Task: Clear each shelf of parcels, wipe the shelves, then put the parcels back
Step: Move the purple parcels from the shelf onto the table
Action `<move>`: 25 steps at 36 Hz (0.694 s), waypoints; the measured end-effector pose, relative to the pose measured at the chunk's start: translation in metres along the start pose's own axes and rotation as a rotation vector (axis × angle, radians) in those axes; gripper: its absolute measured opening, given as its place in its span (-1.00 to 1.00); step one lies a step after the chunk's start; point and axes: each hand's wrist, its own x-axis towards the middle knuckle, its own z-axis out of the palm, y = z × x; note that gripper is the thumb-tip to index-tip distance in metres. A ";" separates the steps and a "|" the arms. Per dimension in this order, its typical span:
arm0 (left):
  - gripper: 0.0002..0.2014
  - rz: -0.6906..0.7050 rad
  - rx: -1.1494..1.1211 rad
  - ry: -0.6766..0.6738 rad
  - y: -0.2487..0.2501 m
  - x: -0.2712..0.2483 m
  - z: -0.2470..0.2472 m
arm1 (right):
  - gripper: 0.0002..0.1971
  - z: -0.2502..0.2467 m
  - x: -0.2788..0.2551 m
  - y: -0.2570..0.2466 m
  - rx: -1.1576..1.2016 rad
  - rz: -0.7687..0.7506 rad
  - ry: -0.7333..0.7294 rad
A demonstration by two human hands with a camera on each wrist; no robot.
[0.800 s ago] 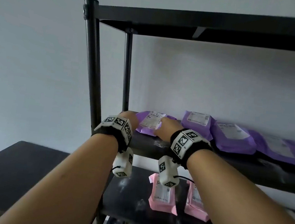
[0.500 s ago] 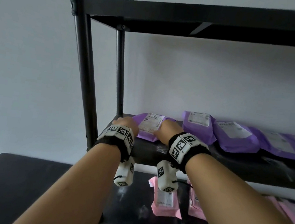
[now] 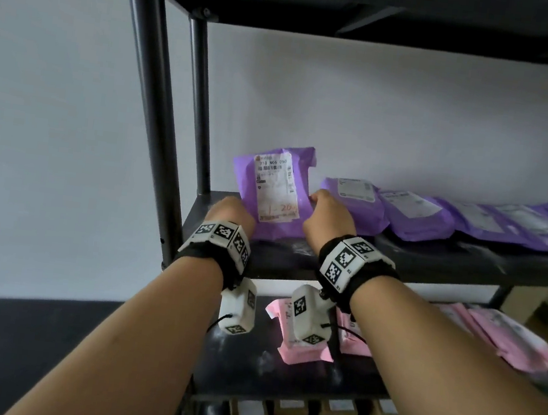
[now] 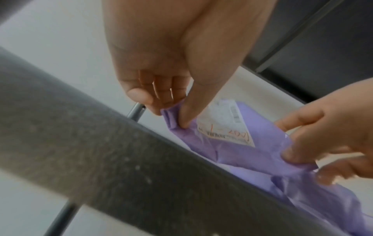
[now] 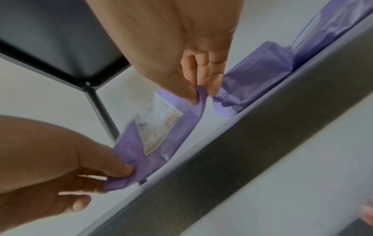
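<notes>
- A black counter [image 3: 7, 340] lies low at the far left, beside the black shelf unit, whose front post [image 3: 148, 95] rises at the unit's left corner.
- The left hand [image 3: 230, 214] reaches onto the left end of the middle shelf [image 3: 466, 262]. In the left wrist view its thumb and curled fingers [image 4: 141, 97] pinch the lower left corner of a purple parcel [image 3: 276, 193].
- That purple parcel stands tilted up off the shelf, its white label [image 3: 275, 186] with red handwriting facing the person, its lower edge at or near the shelf board; whether it touches there cannot be told.
- The right hand [image 3: 328, 215] holds the parcel's right edge: the right wrist view shows thumb and fingertips [image 5: 216, 83] closed on a fold of the purple wrap.
- Just right of that hand a row of further purple parcels [image 3: 416, 214] lies flat along the middle shelf, overlapping one another toward the right end, each with a white label up.
- On the shelf below, pink parcels [image 3: 511, 343] lie flat, some partly hidden behind the wrist cameras.
- On the lowest level in view, brown boxes [image 3: 288, 412] with pale labels sit in a row; detail there is too dim to read.
</notes>
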 end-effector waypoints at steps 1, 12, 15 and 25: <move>-0.76 0.027 -0.017 0.023 0.000 -0.006 0.000 | -0.67 -0.002 -0.004 0.000 0.005 0.002 0.015; -0.87 0.200 -0.171 0.232 -0.013 -0.091 -0.027 | -0.71 -0.031 -0.067 -0.010 0.121 0.050 0.044; -0.76 0.191 -0.180 0.285 -0.024 -0.121 -0.039 | -0.72 -0.038 -0.092 -0.016 0.126 0.015 0.034; -0.91 0.092 -0.131 0.391 -0.087 -0.196 -0.089 | -0.72 -0.032 -0.158 -0.074 0.177 -0.129 -0.052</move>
